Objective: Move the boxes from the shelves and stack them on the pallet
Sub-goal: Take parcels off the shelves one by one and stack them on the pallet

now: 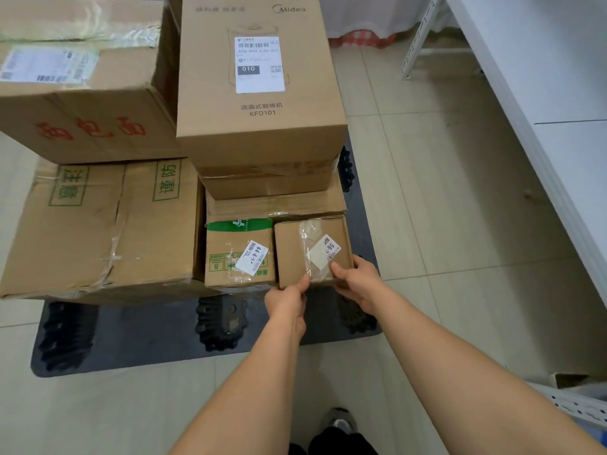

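Note:
A small brown box (295,244) with a "56-2" label sits at the front right of the dark pallet (131,339). My left hand (287,300) grips its near bottom edge, thumb on top. My right hand (358,284) holds its near right corner. Beside it on the left stands a small green-printed box (226,254) labelled "44-4-5". Behind them, flat boxes (276,198) carry a tall Midea box (259,126). A big box (98,231) lies at the left, with a box (82,126) marked in red on top.
White metal shelving (542,77) runs along the right side, its lower rail (578,405) near my right arm. Beige floor tiles (443,224) lie between pallet and shelves. My shoe (338,421) is at the bottom edge.

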